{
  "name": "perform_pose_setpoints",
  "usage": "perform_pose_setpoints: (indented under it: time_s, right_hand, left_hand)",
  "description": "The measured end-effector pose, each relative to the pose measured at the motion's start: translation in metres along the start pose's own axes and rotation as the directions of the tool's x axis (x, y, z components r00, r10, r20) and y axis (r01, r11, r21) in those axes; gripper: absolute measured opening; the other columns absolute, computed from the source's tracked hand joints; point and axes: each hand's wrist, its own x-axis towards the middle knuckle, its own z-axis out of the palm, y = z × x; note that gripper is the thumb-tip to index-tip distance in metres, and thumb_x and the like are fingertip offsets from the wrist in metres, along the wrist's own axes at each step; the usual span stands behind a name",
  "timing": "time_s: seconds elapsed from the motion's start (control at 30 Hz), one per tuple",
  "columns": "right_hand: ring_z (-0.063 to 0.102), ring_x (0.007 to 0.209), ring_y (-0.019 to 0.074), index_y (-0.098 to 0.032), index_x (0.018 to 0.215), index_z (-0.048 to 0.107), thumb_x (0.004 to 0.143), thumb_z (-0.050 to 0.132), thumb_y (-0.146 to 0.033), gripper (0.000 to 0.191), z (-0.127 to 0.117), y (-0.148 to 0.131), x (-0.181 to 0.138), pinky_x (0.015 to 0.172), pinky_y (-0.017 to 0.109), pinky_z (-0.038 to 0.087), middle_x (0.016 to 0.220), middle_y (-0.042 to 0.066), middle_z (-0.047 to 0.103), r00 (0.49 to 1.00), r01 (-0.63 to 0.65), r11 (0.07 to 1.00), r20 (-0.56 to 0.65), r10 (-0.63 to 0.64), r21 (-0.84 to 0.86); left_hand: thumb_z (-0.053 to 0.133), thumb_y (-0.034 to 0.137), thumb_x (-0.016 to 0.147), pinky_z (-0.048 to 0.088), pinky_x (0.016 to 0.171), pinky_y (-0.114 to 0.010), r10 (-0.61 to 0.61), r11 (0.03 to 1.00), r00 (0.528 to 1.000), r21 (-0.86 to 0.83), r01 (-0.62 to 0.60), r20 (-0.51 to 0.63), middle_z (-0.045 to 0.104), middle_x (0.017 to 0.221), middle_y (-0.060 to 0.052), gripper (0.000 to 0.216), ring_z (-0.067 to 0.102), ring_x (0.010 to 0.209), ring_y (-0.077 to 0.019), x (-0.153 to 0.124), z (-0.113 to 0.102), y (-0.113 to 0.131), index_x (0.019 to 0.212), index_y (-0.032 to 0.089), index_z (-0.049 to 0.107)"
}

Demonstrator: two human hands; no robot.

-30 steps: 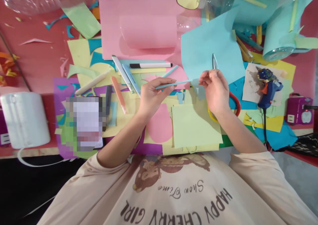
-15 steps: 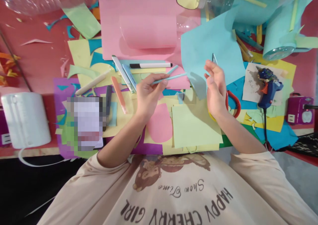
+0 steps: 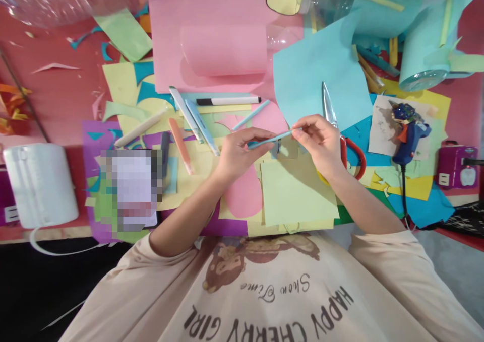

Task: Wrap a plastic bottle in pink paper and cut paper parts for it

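Note:
A thin light-blue paper strip (image 3: 282,137) stretches between my two hands above the paper scraps. My left hand (image 3: 242,153) pinches one end of it between thumb and fingers. At the other end, the fingertips of my right hand (image 3: 319,143) are closed on its tip. Just beyond my left hand lies a second light-blue strip (image 3: 251,115) on pink paper. Scissors with red handles (image 3: 353,155) rest beside my right hand, their blades pointing away, partly hidden by that hand. A pale green sheet (image 3: 298,193) lies below the hands.
Markers (image 3: 229,100) and pens lie past my left hand. A blue glue gun (image 3: 410,128) sits at right, a phone (image 3: 132,186) at left. Pink paper wraps a bottle (image 3: 227,50) at the back; a blue sheet (image 3: 317,65) curls beside it.
My right hand has moved left and down and closed on the strip's free end. My left hand has shifted slightly right and down with the strip, uncovering more of the pens.

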Motion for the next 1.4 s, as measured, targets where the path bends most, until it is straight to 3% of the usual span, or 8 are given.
perform_pose_setpoints:
  time_s: [0.4,0.6,0.7,0.83,0.97,1.1,1.27,1.4]
  right_hand:
    - [0.058,0.067,0.0100,-0.024,0.080,0.060,0.082,0.067,-0.042,0.020,0.000,-0.005,0.004,0.065,0.025,0.049,0.072,-0.003,0.058,0.989,-0.029,1.000,-0.143,0.029,0.003]
    - [0.058,0.070,0.0111,-0.026,0.085,0.062,0.083,0.065,-0.044,0.019,-0.003,0.003,0.006,0.066,0.026,0.050,0.076,-0.002,0.059,0.972,-0.008,1.000,-0.235,0.012,0.016]
    - [0.056,0.068,0.0109,-0.026,0.083,0.065,0.083,0.064,-0.043,0.017,-0.009,0.003,0.010,0.065,0.026,0.049,0.075,-0.002,0.059,0.962,-0.005,1.000,-0.271,0.013,0.029]
    - [0.055,0.065,0.0104,-0.024,0.082,0.071,0.085,0.063,-0.037,0.015,-0.013,-0.006,0.010,0.061,0.025,0.046,0.077,-0.001,0.064,0.998,-0.051,0.998,-0.040,0.049,-0.042]
    - [0.055,0.069,0.0131,-0.022,0.086,0.072,0.090,0.056,-0.039,0.023,-0.009,-0.013,0.006,0.062,0.027,0.045,0.076,0.002,0.063,0.964,0.088,0.940,0.267,0.004,-0.330]
    - [0.058,0.077,0.0176,-0.021,0.090,0.071,0.091,0.055,-0.039,0.024,-0.006,-0.008,0.004,0.072,0.033,0.049,0.078,0.004,0.060,0.950,0.272,0.823,0.278,-0.145,-0.499]
    - [0.061,0.089,0.0211,-0.026,0.106,0.064,0.092,0.052,-0.031,0.019,-0.007,-0.003,0.005,0.081,0.038,0.051,0.094,0.006,0.064,0.947,0.311,0.819,0.232,-0.223,-0.482]
    - [0.058,0.106,0.0241,-0.030,0.123,0.053,0.088,0.057,-0.027,0.036,-0.006,-0.002,0.006,0.087,0.042,0.050,0.117,0.007,0.062,0.944,0.328,0.814,0.207,-0.258,-0.479]
  left_hand:
    - [0.077,0.030,0.069,0.059,0.069,-0.024,-0.032,0.997,0.966,-0.082,0.011,-0.256,0.072,0.077,0.000,0.013,0.069,0.071,-0.0120,0.003,-0.003,0.001,0.077,0.021,0.071]
    - [0.071,0.031,0.076,0.057,0.070,-0.025,0.005,0.997,0.974,-0.069,-0.021,-0.228,0.071,0.081,0.000,0.011,0.069,0.075,-0.0123,0.002,-0.004,0.000,0.080,0.022,0.067]
    - [0.064,0.028,0.082,0.056,0.079,-0.031,0.125,0.987,0.980,0.117,-0.107,-0.154,0.072,0.089,-0.003,0.008,0.069,0.085,-0.0159,0.003,-0.004,-0.002,0.087,0.023,0.065]
    - [0.061,0.021,0.083,0.035,0.110,-0.048,0.250,0.803,0.966,0.542,-0.248,0.072,0.068,0.119,-0.005,0.016,0.058,0.118,-0.0245,0.006,-0.005,-0.012,0.097,0.025,0.066]
    - [0.060,0.026,0.085,0.024,0.115,-0.053,0.199,0.721,0.968,0.646,-0.250,0.152,0.061,0.133,-0.006,0.029,0.047,0.131,-0.0281,0.007,-0.006,-0.019,0.114,0.027,0.063]
    - [0.058,0.030,0.087,0.023,0.115,-0.053,0.228,0.718,0.967,0.650,-0.249,0.119,0.067,0.123,-0.003,0.023,0.053,0.123,-0.0273,0.007,-0.008,-0.020,0.109,0.031,0.065]
    - [0.056,0.030,0.087,0.025,0.116,-0.049,0.289,0.747,0.957,0.617,-0.248,0.035,0.073,0.093,0.000,0.015,0.062,0.103,-0.0220,0.008,-0.008,-0.018,0.096,0.031,0.069]
    - [0.058,0.034,0.085,0.042,0.103,-0.042,0.335,0.833,0.938,0.492,-0.252,-0.088,0.070,0.079,0.000,0.013,0.063,0.085,-0.0192,0.005,-0.008,-0.009,0.085,0.027,0.070]
